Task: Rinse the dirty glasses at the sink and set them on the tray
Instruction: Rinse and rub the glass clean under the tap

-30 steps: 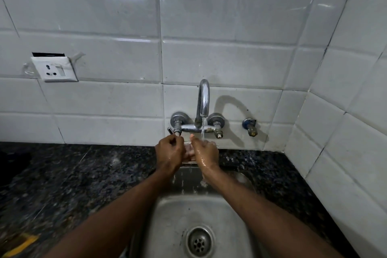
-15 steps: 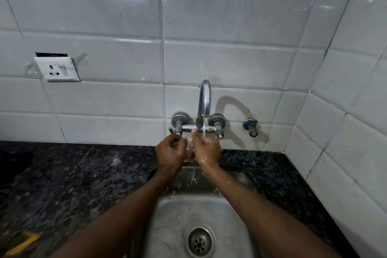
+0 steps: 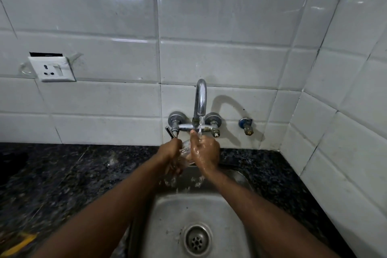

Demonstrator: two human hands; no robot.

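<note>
Clear glass [image 3: 185, 150] gripped between left hand [image 3: 170, 151] and wet right hand [image 3: 206, 153], fingers curled round it, under running tap [image 3: 200, 98], above steel sink [image 3: 167, 220]

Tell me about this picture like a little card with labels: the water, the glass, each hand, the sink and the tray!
water: running from the tap down to the hands
glass: clear, held between both hands under the tap
left hand: grips one side of the glass
right hand: wet, holds the other side
sink: steel, splashed with drops, drain showing
tray: not in view
</note>
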